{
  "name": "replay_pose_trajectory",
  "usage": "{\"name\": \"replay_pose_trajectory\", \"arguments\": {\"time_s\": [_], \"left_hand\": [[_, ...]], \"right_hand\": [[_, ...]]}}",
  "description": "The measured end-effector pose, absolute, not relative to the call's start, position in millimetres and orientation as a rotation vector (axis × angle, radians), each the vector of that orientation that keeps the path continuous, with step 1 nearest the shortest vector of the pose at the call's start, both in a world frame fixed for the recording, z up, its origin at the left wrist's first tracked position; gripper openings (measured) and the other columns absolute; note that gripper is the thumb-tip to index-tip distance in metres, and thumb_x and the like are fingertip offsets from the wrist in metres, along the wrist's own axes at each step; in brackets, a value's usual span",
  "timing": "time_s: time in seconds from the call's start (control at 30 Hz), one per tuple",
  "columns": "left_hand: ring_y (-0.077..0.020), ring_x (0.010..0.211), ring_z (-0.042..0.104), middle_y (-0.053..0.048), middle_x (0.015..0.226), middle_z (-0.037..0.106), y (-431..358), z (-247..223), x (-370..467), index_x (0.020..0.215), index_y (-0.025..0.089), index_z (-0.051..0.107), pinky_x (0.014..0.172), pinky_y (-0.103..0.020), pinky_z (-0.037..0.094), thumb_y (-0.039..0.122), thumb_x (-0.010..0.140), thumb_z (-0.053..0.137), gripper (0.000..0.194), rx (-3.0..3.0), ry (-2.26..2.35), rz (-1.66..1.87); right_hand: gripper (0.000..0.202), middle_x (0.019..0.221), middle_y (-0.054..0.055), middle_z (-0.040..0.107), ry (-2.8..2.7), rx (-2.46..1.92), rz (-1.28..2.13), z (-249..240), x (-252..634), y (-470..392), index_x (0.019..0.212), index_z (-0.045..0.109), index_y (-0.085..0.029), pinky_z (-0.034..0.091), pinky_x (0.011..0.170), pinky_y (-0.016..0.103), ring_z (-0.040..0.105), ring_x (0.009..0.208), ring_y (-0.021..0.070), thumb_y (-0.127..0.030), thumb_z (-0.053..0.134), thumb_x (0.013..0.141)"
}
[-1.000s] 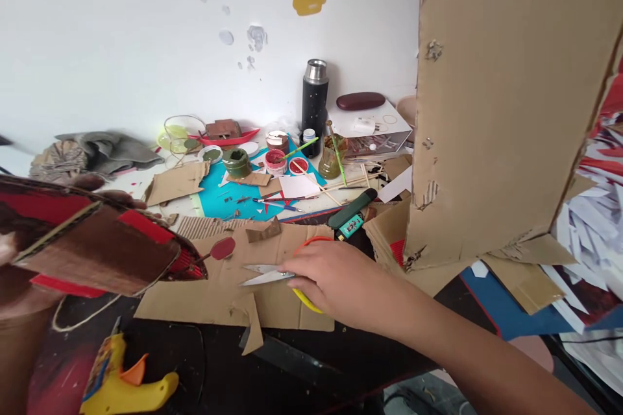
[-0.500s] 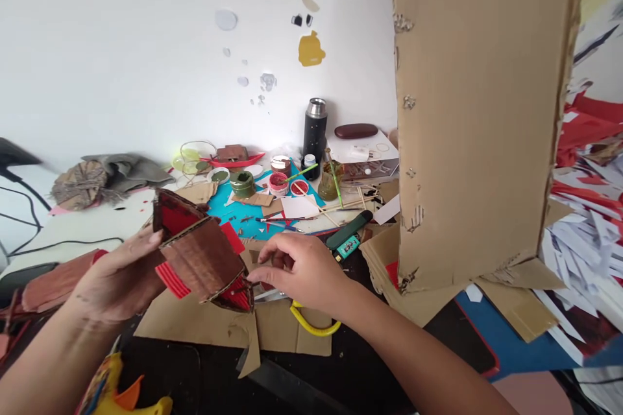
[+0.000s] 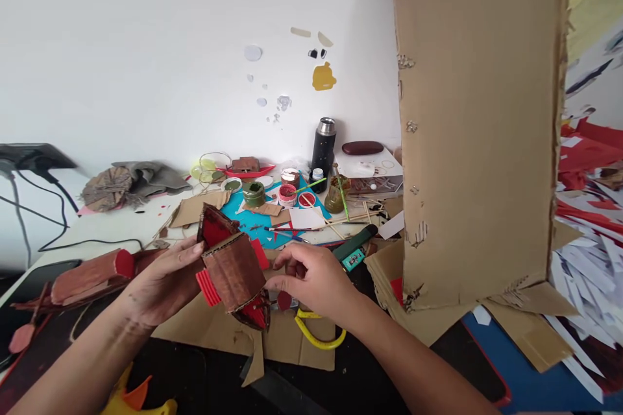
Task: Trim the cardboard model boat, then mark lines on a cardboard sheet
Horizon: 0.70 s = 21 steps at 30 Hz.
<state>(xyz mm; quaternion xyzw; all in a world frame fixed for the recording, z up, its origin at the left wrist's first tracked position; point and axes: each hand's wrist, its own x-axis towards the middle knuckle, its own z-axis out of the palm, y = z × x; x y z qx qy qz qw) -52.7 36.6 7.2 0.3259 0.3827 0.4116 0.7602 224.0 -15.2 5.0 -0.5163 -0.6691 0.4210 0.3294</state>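
Note:
A small cardboard model boat [image 3: 234,272], painted brown outside with red inside, is tilted in my left hand [image 3: 168,275]. That hand's fingers wrap around its left side and underside, with the thumb at the upper edge. A ridged red strip [image 3: 208,288] and a flat red tab [image 3: 259,254] stick out from its cover. My right hand [image 3: 311,275] is by the boat's lower right end, fingers curled and thumb close to the index finger; what they pinch, if anything, is hidden. Just below its thumb shows a dark red disc [image 3: 284,300].
Cardboard scraps [image 3: 195,331] and yellow-handled scissors [image 3: 318,340] lie under the hands. Another brown model boat [image 3: 92,279] rests at left. Behind are paint jars [image 3: 254,194], a black thermos [image 3: 324,146] and a green cutter [image 3: 353,249]. A tall cardboard panel [image 3: 479,130] stands at right.
The view has shifted, so the boat and both hands appear farther right and slightly lower. The dark red disc shows more clearly under my right hand. My left hand keeps its hold.

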Motion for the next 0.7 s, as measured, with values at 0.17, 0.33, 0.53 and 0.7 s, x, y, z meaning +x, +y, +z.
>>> {"name": "replay_pose_trajectory", "arguments": {"time_s": [0.17, 0.33, 0.53, 0.7], "left_hand": [[-0.0313, 0.1, 0.081, -0.011, 0.113, 0.085, 38, 7, -52, 0.112, 0.021, 0.082, 0.088, -0.037, 0.069, 0.039, 0.069, 0.1, 0.05, 0.728, 0.853, 0.929], [-0.0328, 0.108, 0.079, -0.014, 0.127, 0.081, 41, 10, -46, 0.113, 0.019, 0.081, 0.087, -0.037, 0.07, 0.046, 0.059, 0.104, 0.064, 0.751, 0.888, 1.041], [-0.0313, 0.111, 0.077, -0.011, 0.128, 0.081, 36, 14, -31, 0.114, 0.024, 0.081, 0.084, -0.034, 0.069, 0.047, 0.059, 0.104, 0.064, 0.775, 0.912, 1.107], [-0.0326, 0.114, 0.075, -0.012, 0.129, 0.08, 28, 17, -21, 0.115, 0.024, 0.081, 0.085, -0.035, 0.068, 0.048, 0.061, 0.104, 0.063, 0.816, 0.919, 1.118]], "right_hand": [[0.017, 0.072, -0.004, 0.066, -1.618, -1.34, 1.125, -2, 223, -16, 0.097, 0.078, -0.021, 0.04, 0.064, 0.026, 0.056, 0.066, 0.0139, -0.032, 0.087, 0.087], [0.021, 0.074, -0.002, 0.065, -1.456, -1.281, 1.082, -2, 222, -19, 0.101, 0.077, -0.021, 0.039, 0.062, 0.027, 0.054, 0.065, 0.0146, -0.041, 0.076, 0.093], [0.034, 0.073, -0.005, 0.058, -1.398, -1.255, 1.106, 0, 219, -20, 0.112, 0.075, -0.02, 0.037, 0.061, 0.028, 0.052, 0.064, 0.0141, -0.046, 0.08, 0.089], [0.055, 0.077, -0.005, 0.058, -1.397, -1.331, 1.154, -3, 219, -17, 0.131, 0.072, -0.022, 0.041, 0.066, 0.028, 0.056, 0.07, 0.0153, -0.049, 0.086, 0.085]]}}
